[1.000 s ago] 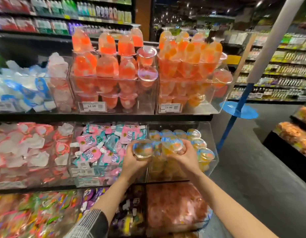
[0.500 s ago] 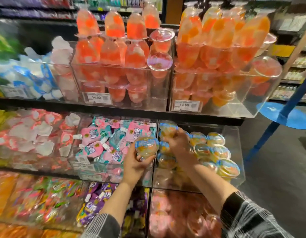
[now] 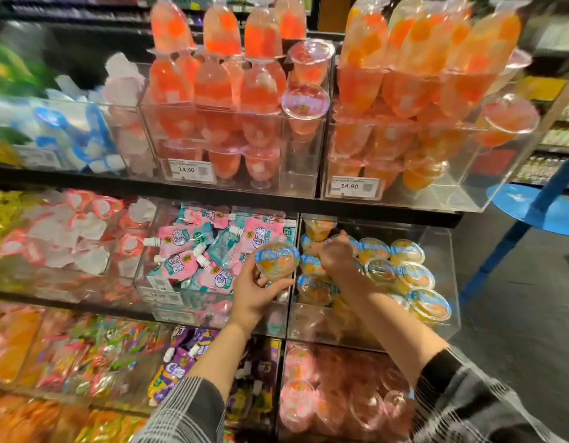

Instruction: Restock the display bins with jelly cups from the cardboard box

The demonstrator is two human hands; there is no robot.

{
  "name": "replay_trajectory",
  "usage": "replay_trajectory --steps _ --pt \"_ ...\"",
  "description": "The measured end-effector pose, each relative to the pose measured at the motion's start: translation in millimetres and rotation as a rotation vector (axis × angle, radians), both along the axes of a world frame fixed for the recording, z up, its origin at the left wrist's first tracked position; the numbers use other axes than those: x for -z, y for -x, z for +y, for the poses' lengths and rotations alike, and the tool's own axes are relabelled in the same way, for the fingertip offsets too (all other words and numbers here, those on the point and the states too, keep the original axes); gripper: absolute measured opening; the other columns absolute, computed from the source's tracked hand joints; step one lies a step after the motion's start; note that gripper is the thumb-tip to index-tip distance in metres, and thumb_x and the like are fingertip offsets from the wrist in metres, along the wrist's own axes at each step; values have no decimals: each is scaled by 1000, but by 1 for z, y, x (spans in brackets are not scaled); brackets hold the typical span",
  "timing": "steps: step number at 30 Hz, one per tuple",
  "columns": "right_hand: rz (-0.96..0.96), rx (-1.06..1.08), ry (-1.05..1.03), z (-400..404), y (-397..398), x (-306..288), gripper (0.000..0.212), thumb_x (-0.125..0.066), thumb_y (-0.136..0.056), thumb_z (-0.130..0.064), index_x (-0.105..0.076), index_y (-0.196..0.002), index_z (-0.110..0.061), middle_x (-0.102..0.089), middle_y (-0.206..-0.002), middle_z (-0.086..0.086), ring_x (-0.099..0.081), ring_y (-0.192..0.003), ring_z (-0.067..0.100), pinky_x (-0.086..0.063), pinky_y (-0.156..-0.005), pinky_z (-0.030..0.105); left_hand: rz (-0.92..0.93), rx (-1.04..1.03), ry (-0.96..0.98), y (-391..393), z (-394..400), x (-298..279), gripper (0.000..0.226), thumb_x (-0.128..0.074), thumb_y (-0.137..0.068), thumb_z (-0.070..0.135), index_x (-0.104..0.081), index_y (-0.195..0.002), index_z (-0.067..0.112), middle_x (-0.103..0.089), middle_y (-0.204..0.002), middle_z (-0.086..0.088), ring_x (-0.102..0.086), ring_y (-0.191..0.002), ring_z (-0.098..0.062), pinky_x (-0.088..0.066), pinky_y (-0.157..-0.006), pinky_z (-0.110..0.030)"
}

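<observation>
The clear acrylic display bin (image 3: 436, 324) on the middle shelf served as the landmark. Just beside its left wall, outside it, the left hand (image 3: 256, 292) cupped a round clear jelly cup with a blue-rimmed lid and orange fruit inside (image 3: 276, 260) from below, fingers and thumb curled round its base, lid facing the camera. Inside the bin, towards its back left, the right hand (image 3: 335, 255) reached down among the stacked blue-lidded jelly cups (image 3: 404, 276); its fingers looked curled, but motion blur hid whether they pinched a cup or had already let one go. The cardboard box was not in view.

The step in hand appeared to be seating one cup at the back of the bin while the next waited. Doing it well probably meant nesting each cup lid-up or lid-forward against its neighbours, filling the back left gap before the front. The front row leaned towards the bin's low front edge, so pressing on it risked tipping cups out. The waiting cup was best passed over the left wall without knocking the pink and teal spouted pouches (image 3: 193, 251) in the neighbouring bin.
</observation>
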State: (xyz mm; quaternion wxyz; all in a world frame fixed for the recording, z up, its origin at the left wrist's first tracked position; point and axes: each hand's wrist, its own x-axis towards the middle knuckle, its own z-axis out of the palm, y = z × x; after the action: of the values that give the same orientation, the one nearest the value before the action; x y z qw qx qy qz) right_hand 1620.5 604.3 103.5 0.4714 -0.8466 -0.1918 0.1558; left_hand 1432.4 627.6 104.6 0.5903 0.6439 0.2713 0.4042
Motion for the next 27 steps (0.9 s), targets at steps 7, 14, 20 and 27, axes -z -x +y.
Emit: replay_trajectory --steps 7,14,20,27 --pt "-75 -309 -343 -51 75 -13 38 -59 -80 5 -53 -118 3 -65 -98 -6 -64 -96 10 -48 -72 13 52 -1 -8 -3 11 17 66 -81 -60 -11 -51 -118 3 -64 -93 -6 -64 -78 0 -49 -70 -10" --pt "-231 -337 -402 -45 98 -2 111 -67 -43 -84 -57 -109 4 -65 -97 1 -62 -81 -6 -47 -79 6 53 75 -33 3 11 21 69 -85 -59 3 -49 -116 15 -66 -104 -2 -65 -87 7 -49 -73 -11" --pt "-15 -307 -430 -57 90 -5 62 -89 -46 -32 -60 -100 -20 -70 -94 -3 -68 -85 10 -55 -76 35 24 71 -141 3 10 26 66 -83 -56 37 -54 -115 30 -61 -119 0 -59 -112 -4 -46 -95 -19" --pt "10 -114 -529 -89 52 -32 40 -80 -74 -8 -58 -108 -11 -67 -91 -4 -66 -80 1 -54 -70 20 33 55 -177 -5 15 36 67 -86 -55 27 -53 -114 32 -56 -124 -3 -53 -123 -17 -39 -109 -33"
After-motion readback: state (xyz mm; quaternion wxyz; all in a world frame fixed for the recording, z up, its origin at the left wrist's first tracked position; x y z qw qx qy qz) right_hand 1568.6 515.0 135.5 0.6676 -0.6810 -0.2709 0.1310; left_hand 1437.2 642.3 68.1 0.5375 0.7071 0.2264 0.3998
